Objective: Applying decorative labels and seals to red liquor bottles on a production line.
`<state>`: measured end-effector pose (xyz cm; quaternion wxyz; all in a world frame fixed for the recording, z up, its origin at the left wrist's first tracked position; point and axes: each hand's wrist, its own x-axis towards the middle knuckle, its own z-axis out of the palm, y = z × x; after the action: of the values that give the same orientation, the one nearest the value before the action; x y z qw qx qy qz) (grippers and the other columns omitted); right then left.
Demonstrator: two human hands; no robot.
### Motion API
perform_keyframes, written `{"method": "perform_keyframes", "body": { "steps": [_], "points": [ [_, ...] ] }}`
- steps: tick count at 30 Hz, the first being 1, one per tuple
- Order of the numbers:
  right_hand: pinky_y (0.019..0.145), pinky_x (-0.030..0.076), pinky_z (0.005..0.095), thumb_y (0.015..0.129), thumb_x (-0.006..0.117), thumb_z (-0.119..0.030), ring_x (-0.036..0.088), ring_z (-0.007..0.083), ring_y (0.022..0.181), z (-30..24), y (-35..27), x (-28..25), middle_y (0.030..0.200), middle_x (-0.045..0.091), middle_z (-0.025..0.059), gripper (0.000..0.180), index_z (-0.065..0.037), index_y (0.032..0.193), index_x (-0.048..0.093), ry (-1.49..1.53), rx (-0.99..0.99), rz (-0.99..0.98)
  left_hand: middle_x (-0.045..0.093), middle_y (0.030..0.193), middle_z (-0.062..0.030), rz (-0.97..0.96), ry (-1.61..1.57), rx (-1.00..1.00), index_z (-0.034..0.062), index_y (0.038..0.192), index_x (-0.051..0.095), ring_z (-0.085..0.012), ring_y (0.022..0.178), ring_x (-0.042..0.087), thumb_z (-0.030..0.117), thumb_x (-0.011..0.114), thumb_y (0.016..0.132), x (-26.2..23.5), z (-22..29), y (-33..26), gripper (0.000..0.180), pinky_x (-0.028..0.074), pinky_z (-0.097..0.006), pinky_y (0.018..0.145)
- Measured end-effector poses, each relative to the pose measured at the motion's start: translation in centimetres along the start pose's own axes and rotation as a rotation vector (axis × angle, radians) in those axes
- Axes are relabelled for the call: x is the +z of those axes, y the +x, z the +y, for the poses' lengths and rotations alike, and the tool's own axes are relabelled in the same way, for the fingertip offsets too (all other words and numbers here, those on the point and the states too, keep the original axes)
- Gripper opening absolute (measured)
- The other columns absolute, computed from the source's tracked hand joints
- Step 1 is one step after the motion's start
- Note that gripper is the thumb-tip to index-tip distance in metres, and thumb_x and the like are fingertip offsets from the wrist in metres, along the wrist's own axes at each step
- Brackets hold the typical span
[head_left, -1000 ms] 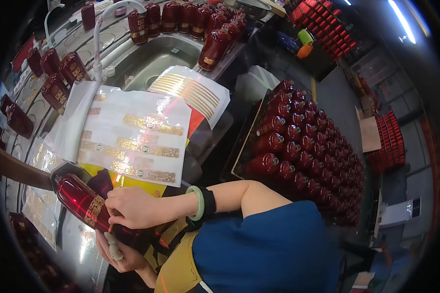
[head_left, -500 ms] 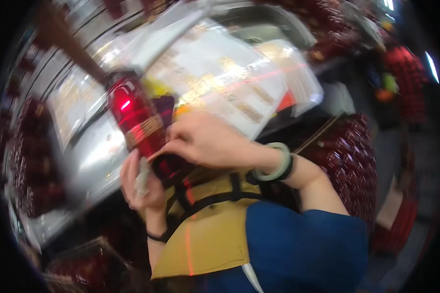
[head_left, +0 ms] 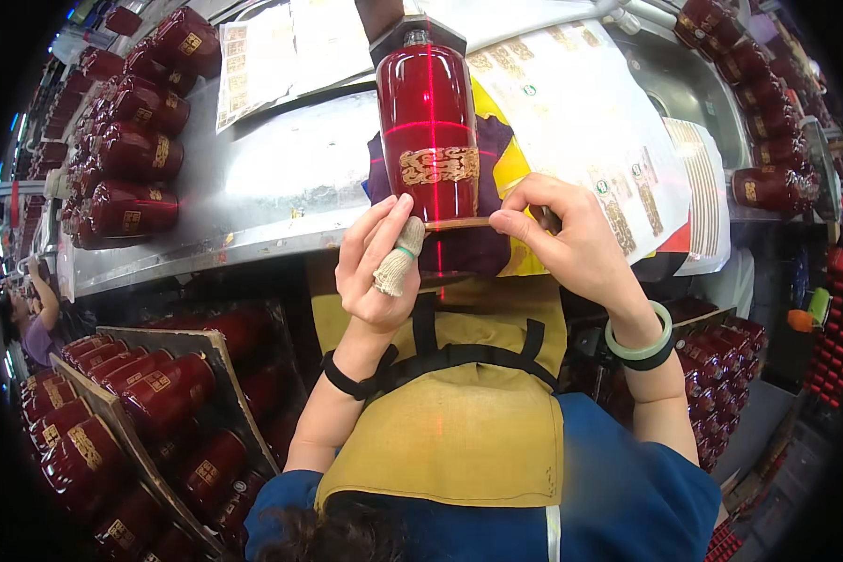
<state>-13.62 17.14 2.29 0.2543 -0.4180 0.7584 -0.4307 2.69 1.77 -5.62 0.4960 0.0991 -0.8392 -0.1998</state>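
At the bench edge, both hands' fingers pinch the red bottle's [head_left: 431, 131] lower label strip [head_left: 454, 223].

One red bottle [head_left: 431, 131] stood on the desk [head_left: 281, 187] between two hands, the left hand [head_left: 377, 267] and the right hand [head_left: 571, 239]. Far left lay roughly a dozen bottles [head_left: 126, 140]; near left, two trays [head_left: 112, 412]. Two label sheets [head_left: 599, 122] showed.
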Motion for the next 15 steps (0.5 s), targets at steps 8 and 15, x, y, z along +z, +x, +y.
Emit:
{"method": "perform_keyframes", "body": {
  "steps": [8, 15],
  "points": [
    [0.074, 0.048, 0.0405, 0.093, 0.075, -0.019, 0.064, 0.0329, 0.078, -0.1, 0.2, 0.3, 0.08, 0.066, 0.0164, 0.025, 0.004, 0.088, 0.068, 0.011, 0.047, -0.008, 0.072, 0.12, -0.019, -0.007, 0.073, 0.092, -0.0091, 0.117, 0.07, -0.034, 0.106, 0.07, -0.009, 0.081, 0.08, -0.1, 0.3, 0.1, 0.038, 0.061, -0.038, 0.087],
    [0.072, 0.048, 0.0404, 0.093, 0.075, -0.019, 0.063, 0.0336, 0.075, 0.3, 0.4, 0.5, 0.081, 0.067, 0.0167, 0.025, 0.004, 0.089, 0.069, 0.013, 0.027, 0.01, 0.068, 0.128, -0.0154, -0.041, 0.232, 0.162, -0.0083, 0.121, 0.069, -0.0317, 0.121, 0.06, 0.002, 0.087, 0.079, 0.2, 1.1, 0.6, 0.046, 0.056, -0.039, 0.097]
  ]
}}
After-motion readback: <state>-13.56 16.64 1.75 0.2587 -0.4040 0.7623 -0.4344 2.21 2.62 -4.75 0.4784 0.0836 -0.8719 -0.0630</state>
